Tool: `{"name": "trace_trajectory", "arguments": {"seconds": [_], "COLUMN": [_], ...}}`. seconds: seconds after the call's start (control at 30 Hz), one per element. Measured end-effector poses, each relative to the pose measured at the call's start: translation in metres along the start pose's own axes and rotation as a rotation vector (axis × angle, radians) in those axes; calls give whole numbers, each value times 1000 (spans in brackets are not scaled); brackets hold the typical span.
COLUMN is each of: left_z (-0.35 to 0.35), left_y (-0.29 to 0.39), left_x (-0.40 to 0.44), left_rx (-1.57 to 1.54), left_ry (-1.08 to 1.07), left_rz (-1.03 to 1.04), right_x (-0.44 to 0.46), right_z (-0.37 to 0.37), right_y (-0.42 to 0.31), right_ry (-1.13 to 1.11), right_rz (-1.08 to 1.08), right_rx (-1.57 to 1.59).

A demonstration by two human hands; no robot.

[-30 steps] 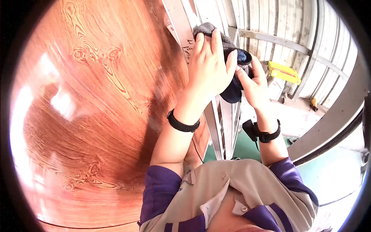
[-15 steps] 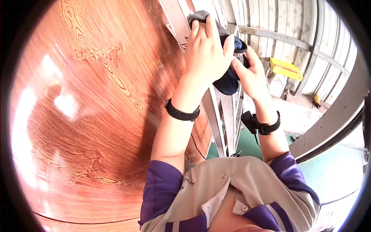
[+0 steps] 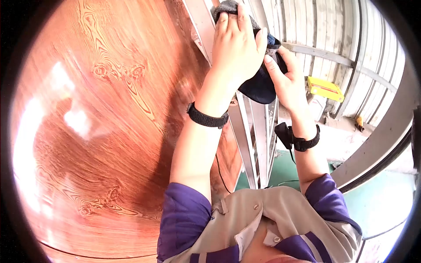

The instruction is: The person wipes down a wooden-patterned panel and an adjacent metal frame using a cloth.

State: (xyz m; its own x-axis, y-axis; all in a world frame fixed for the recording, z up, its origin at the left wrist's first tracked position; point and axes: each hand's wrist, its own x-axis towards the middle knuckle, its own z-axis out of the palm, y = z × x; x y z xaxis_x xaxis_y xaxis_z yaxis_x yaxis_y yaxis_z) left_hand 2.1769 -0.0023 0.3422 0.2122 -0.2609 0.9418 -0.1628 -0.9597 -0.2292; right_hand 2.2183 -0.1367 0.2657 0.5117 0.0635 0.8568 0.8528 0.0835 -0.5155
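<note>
A soft dark-navy and grey fabric piece, sock-like with a blue patch, is held at the top centre; its exact kind I cannot tell. My left hand lies over it from the left, back of the hand toward me, fingers bent around its grey upper part. On the other side, my right hand pinches the dark fabric's right edge between thumb and fingers. A rounded dark end hangs down between the two hands. Underneath are the pale metal rails of an upright frame.
A large glossy wood-grain panel fills the left. At the right, a yellow box rests on a white container near a corrugated metal wall. A curved grey metal edge and green floor lie nearby. Each wrist wears a black strap.
Both hands have shifted slightly upward in view with the fabric. More of its dark lower end shows, spread wider between the hands. My right hand has moved slightly right.
</note>
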Motion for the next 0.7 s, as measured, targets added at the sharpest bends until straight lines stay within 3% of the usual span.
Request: {"name": "trace_trajectory", "arguments": {"seconds": [0.07,0.2,0.3,0.4,0.47,0.57,0.7], "left_z": [-10,-12,-8,-16,-19,-22,-15], "left_y": [10,35,27,6,0,9,14], "left_x": [-13,-73,-50,-5,-1,-31,-40], "left_rx": [-32,-52,-64,-61,-54,-47,-52], "left_ry": [-110,-269,-240,-123,-96,-161,-144], "left_rz": [-53,-44,-41,31,64,73,90], "right_x": [-10,-54,-43,-8,-2,-21,-27], "right_z": [-2,-12,-4,-1,-1,-4,3], "right_y": [4,17,19,-7,-12,0,8], "right_ry": [12,-191,-141,-38,-65,-147,-186], "right_rz": [-75,137,190,-22,58,51,230], "right_rx": [-77,19,107,12,141,39,134]}}
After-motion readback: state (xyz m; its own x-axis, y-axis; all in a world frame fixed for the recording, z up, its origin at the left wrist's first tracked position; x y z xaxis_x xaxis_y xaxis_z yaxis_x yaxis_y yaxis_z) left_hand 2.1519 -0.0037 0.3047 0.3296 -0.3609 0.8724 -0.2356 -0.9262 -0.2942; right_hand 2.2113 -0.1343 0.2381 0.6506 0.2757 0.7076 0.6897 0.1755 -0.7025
